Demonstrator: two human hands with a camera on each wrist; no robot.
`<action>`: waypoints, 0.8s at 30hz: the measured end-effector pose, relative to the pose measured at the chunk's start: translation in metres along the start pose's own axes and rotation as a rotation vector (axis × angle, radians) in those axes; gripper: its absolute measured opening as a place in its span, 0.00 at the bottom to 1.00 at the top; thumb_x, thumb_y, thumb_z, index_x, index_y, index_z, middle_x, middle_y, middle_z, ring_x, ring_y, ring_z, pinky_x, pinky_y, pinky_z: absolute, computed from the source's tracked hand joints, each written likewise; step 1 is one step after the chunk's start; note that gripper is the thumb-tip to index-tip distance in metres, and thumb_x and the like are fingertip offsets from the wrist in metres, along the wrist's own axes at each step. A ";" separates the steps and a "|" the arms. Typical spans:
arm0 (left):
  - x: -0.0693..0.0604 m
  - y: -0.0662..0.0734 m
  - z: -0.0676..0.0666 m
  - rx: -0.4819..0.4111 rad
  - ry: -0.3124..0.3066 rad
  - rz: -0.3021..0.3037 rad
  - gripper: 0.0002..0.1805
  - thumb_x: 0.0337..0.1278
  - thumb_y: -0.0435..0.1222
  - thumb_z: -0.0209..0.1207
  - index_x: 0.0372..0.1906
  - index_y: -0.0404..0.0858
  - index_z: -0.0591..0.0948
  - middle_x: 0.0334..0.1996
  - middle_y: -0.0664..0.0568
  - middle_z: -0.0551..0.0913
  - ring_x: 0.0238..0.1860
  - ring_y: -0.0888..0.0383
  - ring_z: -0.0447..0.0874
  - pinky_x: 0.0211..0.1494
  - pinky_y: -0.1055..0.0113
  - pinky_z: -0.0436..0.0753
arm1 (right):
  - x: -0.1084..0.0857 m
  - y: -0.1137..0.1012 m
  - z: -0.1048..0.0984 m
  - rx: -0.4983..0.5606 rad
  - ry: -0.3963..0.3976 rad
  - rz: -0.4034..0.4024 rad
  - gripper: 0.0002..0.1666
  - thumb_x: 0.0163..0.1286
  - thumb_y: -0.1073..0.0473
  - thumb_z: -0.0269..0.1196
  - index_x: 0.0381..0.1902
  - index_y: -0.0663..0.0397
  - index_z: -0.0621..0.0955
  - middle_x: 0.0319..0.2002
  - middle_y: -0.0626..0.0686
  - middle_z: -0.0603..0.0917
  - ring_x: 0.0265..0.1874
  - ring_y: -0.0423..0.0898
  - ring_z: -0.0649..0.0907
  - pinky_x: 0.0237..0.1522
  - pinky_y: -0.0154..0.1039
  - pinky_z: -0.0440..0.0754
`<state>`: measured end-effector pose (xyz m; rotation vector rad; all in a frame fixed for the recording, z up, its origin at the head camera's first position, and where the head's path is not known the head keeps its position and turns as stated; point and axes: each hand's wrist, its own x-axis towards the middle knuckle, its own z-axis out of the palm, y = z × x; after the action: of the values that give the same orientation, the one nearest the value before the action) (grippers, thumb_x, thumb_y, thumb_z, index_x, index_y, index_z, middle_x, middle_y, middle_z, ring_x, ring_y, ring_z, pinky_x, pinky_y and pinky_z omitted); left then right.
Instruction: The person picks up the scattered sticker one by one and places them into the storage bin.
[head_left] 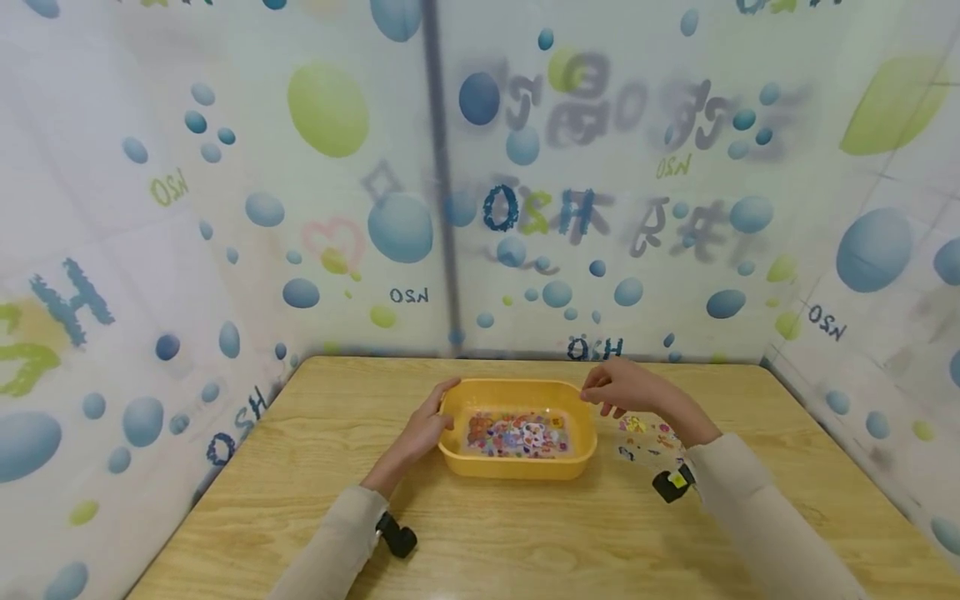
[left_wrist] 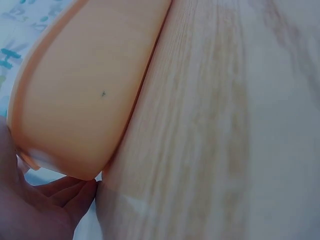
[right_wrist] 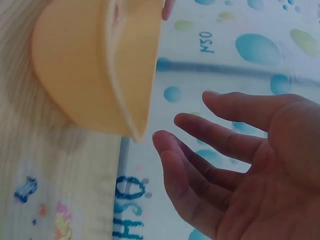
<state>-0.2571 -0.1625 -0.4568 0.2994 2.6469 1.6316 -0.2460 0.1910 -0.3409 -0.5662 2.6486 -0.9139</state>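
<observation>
A yellow plastic basin (head_left: 517, 469) stands upright on the table. On its floor lies a colourful patch of cartoon figures (head_left: 517, 435); whether these are loose stickers or sheets I cannot tell. My left hand (head_left: 422, 432) grips the basin's left end, thumb at the rim and fingers against the outer wall, as the left wrist view also shows. Near the right rim hovers my right hand (head_left: 626, 387), its fingers loosely bent. In the right wrist view this hand (right_wrist: 240, 165) is apart from the basin, with nothing visible between thumb and fingers.
A clear sheet with small coloured stickers (head_left: 647, 437) lies on the wooden table (head_left: 510, 533) to the right of the basin, partly behind the right forearm. White curtains (head_left: 360, 225) with blue and green dots surround the table at the back and sides.
</observation>
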 end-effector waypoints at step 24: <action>0.000 0.001 0.000 -0.003 -0.008 0.000 0.43 0.55 0.26 0.49 0.80 0.47 0.63 0.81 0.41 0.60 0.80 0.37 0.58 0.72 0.43 0.69 | -0.050 0.105 0.005 -0.123 0.222 0.095 0.18 0.68 0.61 0.67 0.50 0.70 0.83 0.42 0.62 0.87 0.38 0.53 0.84 0.38 0.48 0.85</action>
<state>-0.2566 -0.1625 -0.4559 0.3060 2.6385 1.6301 -0.2280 0.2866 -0.4046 -0.3813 2.9182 -0.8343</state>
